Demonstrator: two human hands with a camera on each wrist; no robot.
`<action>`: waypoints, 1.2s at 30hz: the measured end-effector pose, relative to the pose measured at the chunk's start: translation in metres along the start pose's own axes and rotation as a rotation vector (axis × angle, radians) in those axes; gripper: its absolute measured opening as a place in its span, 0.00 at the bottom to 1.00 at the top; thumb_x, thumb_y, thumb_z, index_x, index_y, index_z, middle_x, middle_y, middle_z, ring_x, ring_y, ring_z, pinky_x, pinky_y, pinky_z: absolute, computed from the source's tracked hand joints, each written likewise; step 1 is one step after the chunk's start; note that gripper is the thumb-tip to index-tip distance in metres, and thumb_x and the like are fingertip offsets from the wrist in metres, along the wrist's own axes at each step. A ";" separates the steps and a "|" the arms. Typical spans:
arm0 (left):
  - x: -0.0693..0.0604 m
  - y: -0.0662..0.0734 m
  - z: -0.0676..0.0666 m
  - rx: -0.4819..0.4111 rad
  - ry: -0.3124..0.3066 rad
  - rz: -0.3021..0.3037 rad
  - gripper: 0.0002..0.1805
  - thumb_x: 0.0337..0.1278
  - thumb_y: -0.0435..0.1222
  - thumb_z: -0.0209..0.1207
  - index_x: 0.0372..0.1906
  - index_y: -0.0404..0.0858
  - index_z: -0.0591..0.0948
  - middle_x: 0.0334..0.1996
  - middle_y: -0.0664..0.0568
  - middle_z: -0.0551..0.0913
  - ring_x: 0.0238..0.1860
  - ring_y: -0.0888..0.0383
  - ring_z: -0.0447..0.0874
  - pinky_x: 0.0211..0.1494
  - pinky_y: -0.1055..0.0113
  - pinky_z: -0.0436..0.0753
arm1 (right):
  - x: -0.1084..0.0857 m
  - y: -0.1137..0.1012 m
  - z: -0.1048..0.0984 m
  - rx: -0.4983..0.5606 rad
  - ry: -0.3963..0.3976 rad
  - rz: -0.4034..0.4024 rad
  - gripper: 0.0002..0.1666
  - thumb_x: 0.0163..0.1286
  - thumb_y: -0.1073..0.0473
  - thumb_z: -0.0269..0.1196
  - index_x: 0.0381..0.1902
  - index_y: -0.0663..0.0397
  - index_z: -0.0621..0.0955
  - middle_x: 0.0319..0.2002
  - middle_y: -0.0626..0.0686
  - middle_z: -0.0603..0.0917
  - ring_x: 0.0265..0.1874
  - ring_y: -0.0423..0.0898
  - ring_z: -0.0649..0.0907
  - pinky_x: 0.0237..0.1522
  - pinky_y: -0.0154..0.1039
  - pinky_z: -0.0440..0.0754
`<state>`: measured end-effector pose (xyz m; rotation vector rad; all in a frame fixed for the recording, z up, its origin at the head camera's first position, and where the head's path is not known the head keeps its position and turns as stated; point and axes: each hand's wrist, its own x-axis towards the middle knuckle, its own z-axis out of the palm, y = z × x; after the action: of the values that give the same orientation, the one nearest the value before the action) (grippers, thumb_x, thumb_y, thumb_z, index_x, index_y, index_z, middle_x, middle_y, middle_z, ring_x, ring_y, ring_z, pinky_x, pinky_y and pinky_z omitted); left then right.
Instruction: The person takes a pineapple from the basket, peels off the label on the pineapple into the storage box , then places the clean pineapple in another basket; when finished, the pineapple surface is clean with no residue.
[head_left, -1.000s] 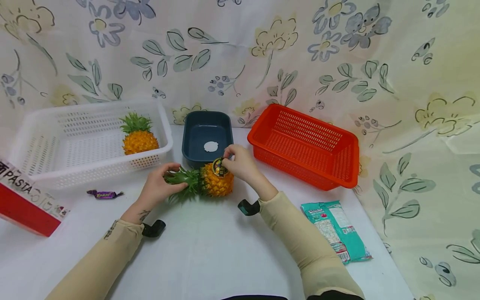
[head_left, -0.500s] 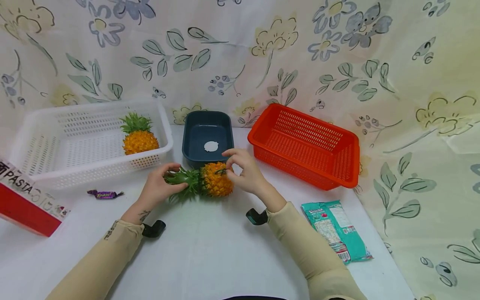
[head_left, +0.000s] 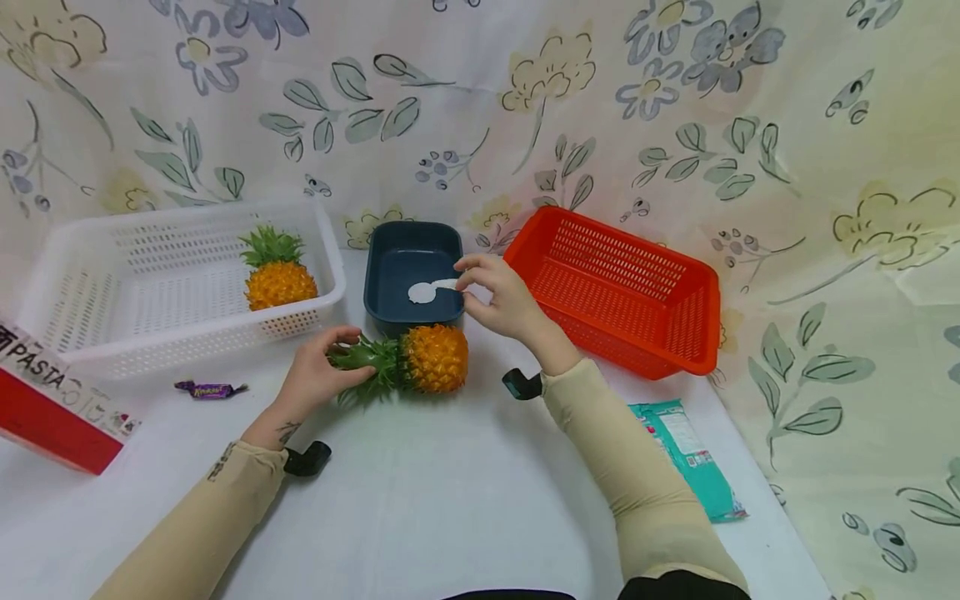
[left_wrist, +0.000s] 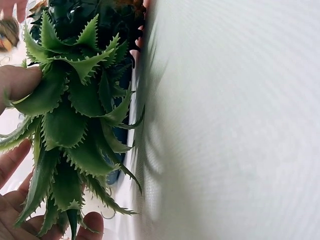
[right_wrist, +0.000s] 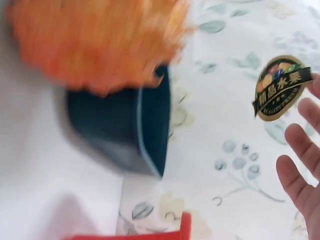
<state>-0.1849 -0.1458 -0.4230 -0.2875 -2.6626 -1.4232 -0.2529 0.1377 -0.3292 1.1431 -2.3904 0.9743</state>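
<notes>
A pineapple (head_left: 437, 358) lies on its side on the white table in front of the dark blue tub (head_left: 380, 265). My left hand (head_left: 318, 367) holds its green crown (left_wrist: 75, 110), thumb on one side and fingers beneath. Above the tub's right side, my right hand (head_left: 498, 304) pinches a sticker (right_wrist: 281, 89), black and gold with fruit printed on it. From the head view only the sticker's pale back shows. A white scalloped disc (head_left: 422, 293) lies in the tub. A second pineapple (head_left: 279, 285) stands in the white basket (head_left: 225, 333).
At the right is a red basket (head_left: 622, 333), with a teal packet (head_left: 701, 467) partly behind the right sleeve. A purple-wrapped candy (head_left: 210, 390) lies before the white basket. A red and white pasta box (head_left: 56, 408) stands at the left edge.
My right hand has peeled the sticker off the pineapple and moved it up over the tub. The left hand keeps its hold on the crown.
</notes>
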 end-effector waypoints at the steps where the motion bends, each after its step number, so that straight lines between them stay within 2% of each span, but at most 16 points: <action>1: 0.000 0.000 0.000 0.000 0.001 0.002 0.34 0.41 0.36 0.70 0.58 0.35 0.72 0.50 0.40 0.76 0.52 0.44 0.72 0.52 0.48 0.74 | 0.004 0.003 0.000 -0.056 -0.039 0.006 0.06 0.59 0.69 0.59 0.33 0.60 0.82 0.49 0.57 0.79 0.50 0.50 0.75 0.55 0.41 0.75; 5: -0.001 0.000 0.000 -0.004 0.004 0.007 0.33 0.41 0.36 0.70 0.57 0.35 0.72 0.50 0.40 0.77 0.52 0.44 0.72 0.51 0.48 0.74 | 0.017 0.017 0.006 -0.249 -0.180 -0.015 0.08 0.62 0.66 0.58 0.36 0.57 0.84 0.45 0.55 0.81 0.44 0.48 0.77 0.50 0.37 0.77; 7: -0.001 -0.001 0.001 -0.008 0.003 0.008 0.33 0.41 0.36 0.70 0.58 0.35 0.72 0.50 0.40 0.76 0.52 0.44 0.72 0.51 0.48 0.74 | 0.021 0.022 0.011 -0.302 -0.229 -0.041 0.08 0.62 0.65 0.59 0.36 0.56 0.85 0.43 0.54 0.81 0.41 0.48 0.77 0.48 0.36 0.78; 9: -0.001 0.000 0.001 -0.014 0.001 0.007 0.33 0.42 0.36 0.70 0.58 0.35 0.72 0.50 0.40 0.76 0.52 0.44 0.72 0.51 0.49 0.75 | 0.025 0.027 0.016 -0.347 -0.297 -0.032 0.08 0.62 0.64 0.59 0.37 0.54 0.85 0.43 0.53 0.81 0.41 0.47 0.77 0.46 0.35 0.78; 14: -0.002 0.000 0.001 -0.018 0.000 0.006 0.34 0.42 0.36 0.70 0.58 0.35 0.72 0.50 0.40 0.76 0.52 0.44 0.72 0.51 0.49 0.75 | 0.033 0.033 0.029 -0.412 -0.506 0.085 0.08 0.62 0.61 0.62 0.39 0.50 0.85 0.46 0.50 0.79 0.43 0.46 0.75 0.47 0.37 0.77; 17: -0.001 -0.001 0.002 -0.020 -0.003 0.002 0.34 0.42 0.36 0.70 0.58 0.36 0.72 0.50 0.41 0.76 0.52 0.44 0.72 0.51 0.49 0.75 | 0.036 0.035 0.035 -0.424 -0.570 0.119 0.08 0.60 0.61 0.64 0.38 0.50 0.85 0.45 0.50 0.78 0.43 0.46 0.74 0.46 0.38 0.76; 22: -0.001 -0.001 0.002 -0.020 -0.009 -0.008 0.34 0.42 0.37 0.70 0.58 0.36 0.72 0.51 0.41 0.76 0.52 0.45 0.72 0.52 0.50 0.75 | 0.038 0.035 0.038 -0.447 -0.603 0.135 0.07 0.60 0.61 0.64 0.37 0.51 0.84 0.45 0.49 0.79 0.41 0.47 0.75 0.45 0.38 0.77; 26: 0.000 -0.001 0.002 -0.013 -0.012 -0.010 0.34 0.42 0.38 0.70 0.58 0.36 0.72 0.51 0.41 0.76 0.52 0.45 0.72 0.52 0.50 0.75 | 0.035 0.029 0.033 -0.379 -0.545 0.219 0.08 0.60 0.60 0.63 0.39 0.50 0.82 0.46 0.49 0.78 0.40 0.46 0.76 0.45 0.39 0.78; 29: 0.000 -0.001 0.002 -0.015 -0.017 -0.015 0.34 0.42 0.38 0.70 0.58 0.37 0.72 0.51 0.42 0.76 0.52 0.45 0.72 0.51 0.50 0.75 | 0.030 0.026 0.027 -0.274 -0.424 0.319 0.11 0.61 0.57 0.64 0.42 0.50 0.80 0.46 0.49 0.78 0.40 0.46 0.76 0.43 0.39 0.79; 32: 0.001 -0.001 0.001 -0.014 -0.021 -0.021 0.34 0.43 0.39 0.70 0.59 0.37 0.71 0.51 0.42 0.76 0.52 0.45 0.72 0.51 0.50 0.75 | 0.023 0.024 0.023 -0.115 -0.248 0.416 0.15 0.60 0.56 0.64 0.45 0.52 0.78 0.45 0.52 0.80 0.41 0.48 0.77 0.40 0.39 0.79; 36: 0.002 -0.002 0.000 -0.005 -0.019 -0.022 0.34 0.42 0.39 0.70 0.59 0.37 0.71 0.51 0.41 0.76 0.52 0.45 0.72 0.51 0.50 0.75 | 0.009 0.020 0.021 0.168 0.041 0.544 0.17 0.58 0.60 0.66 0.46 0.55 0.78 0.43 0.54 0.81 0.41 0.49 0.78 0.39 0.37 0.81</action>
<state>-0.1871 -0.1465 -0.4246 -0.2741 -2.6863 -1.4405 -0.2736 0.1269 -0.3482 0.5063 -2.6828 1.3655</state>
